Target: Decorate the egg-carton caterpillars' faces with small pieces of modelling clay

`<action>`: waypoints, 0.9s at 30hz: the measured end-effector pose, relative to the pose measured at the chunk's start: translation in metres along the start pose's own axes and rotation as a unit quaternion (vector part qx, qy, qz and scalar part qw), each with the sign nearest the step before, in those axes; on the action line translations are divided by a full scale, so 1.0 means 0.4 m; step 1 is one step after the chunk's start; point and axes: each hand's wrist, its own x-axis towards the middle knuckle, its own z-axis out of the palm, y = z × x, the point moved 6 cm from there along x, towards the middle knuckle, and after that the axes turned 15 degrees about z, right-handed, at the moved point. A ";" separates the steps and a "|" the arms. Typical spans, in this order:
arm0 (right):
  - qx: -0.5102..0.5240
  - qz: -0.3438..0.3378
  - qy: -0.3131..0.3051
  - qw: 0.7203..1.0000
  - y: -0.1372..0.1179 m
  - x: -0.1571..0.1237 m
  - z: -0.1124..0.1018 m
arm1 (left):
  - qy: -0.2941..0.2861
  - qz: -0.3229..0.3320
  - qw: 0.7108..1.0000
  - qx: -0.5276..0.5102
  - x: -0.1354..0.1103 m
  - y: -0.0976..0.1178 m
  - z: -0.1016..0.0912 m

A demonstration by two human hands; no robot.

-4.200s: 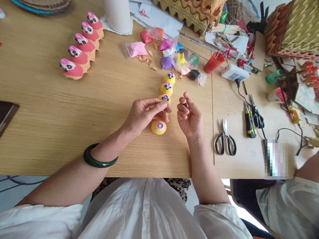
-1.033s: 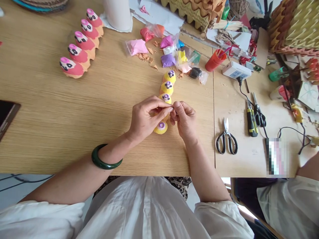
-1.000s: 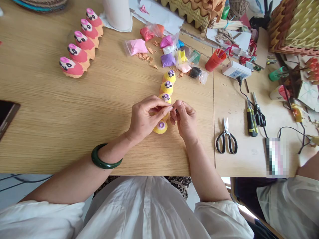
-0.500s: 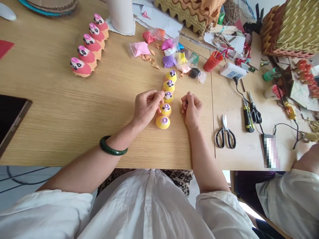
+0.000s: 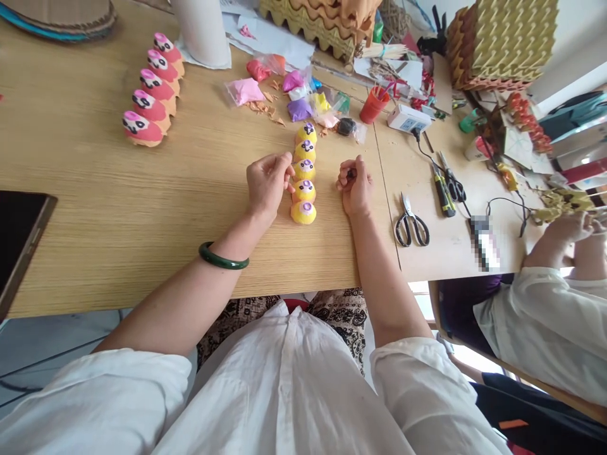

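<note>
A row of yellow egg-carton cups [image 5: 304, 170] with clay faces stands on the table between my hands. Most faces have black eyes and a purple ring; the nearest cup [image 5: 303, 213] shows only the purple ring on a pale patch. My left hand [image 5: 268, 183], a dark green bangle on its wrist, is beside the row's left side with thumb and forefinger pinched; what they hold, if anything, is too small to make out. Right of the row, my right hand [image 5: 355, 184] is closed round a small black lump of clay [image 5: 351, 173], partly hidden by the fingers.
A red row of similar cups [image 5: 150, 104] stands at the left. Bags of coloured clay [image 5: 300, 110] lie behind the yellow row. Black-handled scissors [image 5: 411, 227], a cutter [image 5: 443, 193] and a power strip [image 5: 408, 118] are on the right. A co-worker's arm [image 5: 552, 243] reaches in there.
The whole view has shifted, so the table's things sit further left and more of the co-worker shows. My hands stay on either side of the yellow row, still closed.
</note>
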 end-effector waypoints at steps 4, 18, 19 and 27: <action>-0.054 0.007 0.002 0.999 -0.002 -0.034 -0.019 | 0.010 -0.033 0.999 -0.022 0.012 -0.024 -0.006; -0.135 -0.033 0.096 0.986 0.013 -0.128 -0.068 | -0.015 -0.084 0.994 -0.063 0.007 -0.024 -0.001; -0.136 -0.035 0.102 0.985 0.011 -0.126 -0.065 | -0.016 -0.086 0.994 -0.066 0.006 -0.023 -0.001; -0.164 -0.028 0.159 0.973 0.003 -0.127 -0.051 | -0.043 -0.097 0.991 -0.087 0.004 -0.025 0.005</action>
